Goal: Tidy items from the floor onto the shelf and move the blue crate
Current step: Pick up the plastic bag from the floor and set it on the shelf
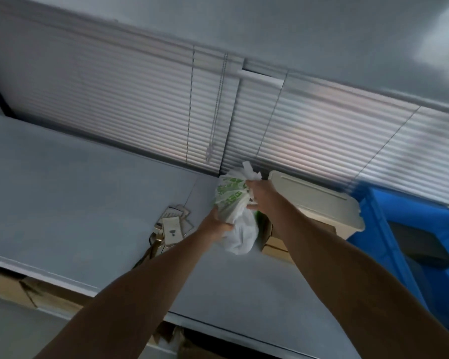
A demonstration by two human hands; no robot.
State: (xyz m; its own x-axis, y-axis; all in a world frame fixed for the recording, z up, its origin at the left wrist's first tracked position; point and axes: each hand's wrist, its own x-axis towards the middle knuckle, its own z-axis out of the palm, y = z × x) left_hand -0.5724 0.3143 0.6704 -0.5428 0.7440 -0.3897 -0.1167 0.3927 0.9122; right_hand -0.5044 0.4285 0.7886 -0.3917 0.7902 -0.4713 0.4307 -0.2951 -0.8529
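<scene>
Both arms reach out over the grey shelf top (62, 190), and between them hangs a white plastic bag with green print (235, 216). The right hand (257, 194) is closed around the bag's knotted neck near the top, fingers curled tight on the gathered plastic, while the left hand (215, 224) cups the bag's lower left side, fingers wrapped partly round its bulk. The bag sits low over the shelf top; whether its base already touches cannot be told. Just left of the bag lies a small pile of cardboard tags or packets (171, 226); just right of it stands a cream lidded bin (316, 200) with a cardboard box (275, 248) in front, and further right of the bag is the blue crate (412, 242), resting on the same surface by the window blinds (140, 107). The step in hand looks like setting a tidied item down. Next, the bag probably needs lowering into the gap between pile and bin, both hands then letting go, with the crate not yet dealt with.
</scene>
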